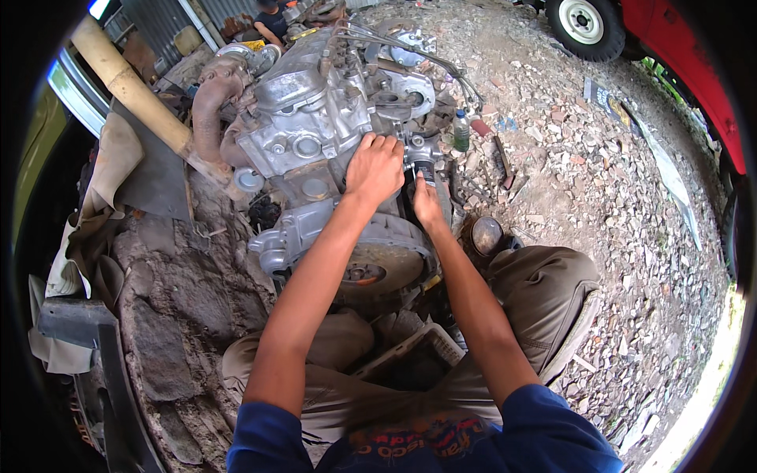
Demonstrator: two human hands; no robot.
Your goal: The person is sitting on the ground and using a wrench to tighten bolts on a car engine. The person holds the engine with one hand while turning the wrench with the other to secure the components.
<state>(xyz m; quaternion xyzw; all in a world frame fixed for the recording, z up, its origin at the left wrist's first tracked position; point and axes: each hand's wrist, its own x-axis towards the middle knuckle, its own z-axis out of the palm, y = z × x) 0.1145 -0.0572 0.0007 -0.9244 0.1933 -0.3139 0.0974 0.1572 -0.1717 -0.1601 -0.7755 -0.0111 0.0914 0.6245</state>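
Observation:
A grey metal engine point(292, 110) with a rusty curved pipe point(206, 118) rests in front of me, its large round housing point(378, 276) nearest my legs. My left hand point(374, 169) has its fingers curled at the engine's right side, beside a small silver fitting; what they hold, if anything, is hidden. Just right of it, my right hand point(426, 197) grips a black cylindrical part point(425, 172) below a metal housing point(419, 148), thumb upward along it. The other fingers are mostly hidden.
A bottle point(461, 132), rusty bar point(501, 162) and round metal part point(486, 236) lie on gravel at right. A red vehicle point(686, 55) stands top right; a bamboo pole point(126, 94), sheets and a rock point(173, 347) are at left. A crate point(410, 355) sits between my legs; another person point(272, 24) is behind.

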